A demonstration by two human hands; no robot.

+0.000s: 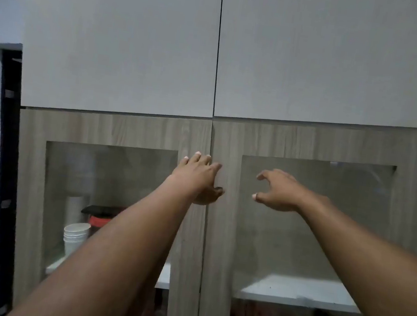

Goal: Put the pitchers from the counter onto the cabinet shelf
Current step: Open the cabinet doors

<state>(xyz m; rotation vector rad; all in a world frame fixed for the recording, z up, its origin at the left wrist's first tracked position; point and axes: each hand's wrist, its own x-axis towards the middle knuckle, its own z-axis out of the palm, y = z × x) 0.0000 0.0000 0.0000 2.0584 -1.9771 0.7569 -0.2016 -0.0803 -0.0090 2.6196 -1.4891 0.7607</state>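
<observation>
A wood-grain cabinet with two glass-panelled doors fills the view; both doors are closed. My left hand (pixel 199 178) lies with spread fingers on the inner edge of the left door (pixel 196 140), fingertips at the seam between the doors. My right hand (pixel 278 190) hovers in front of the right door (pixel 221 213), fingers curled and apart, holding nothing. Behind the glass a white shelf (pixel 298 293) shows on the right side. No pitcher and no counter are in view.
Behind the left glass stand a stack of white paper cups (pixel 75 237) and a dark container with a red band (pixel 99 219). Two plain grey upper doors (pixel 322 61) sit above. A dark narrow gap (pixel 4 156) runs along the cabinet's left side.
</observation>
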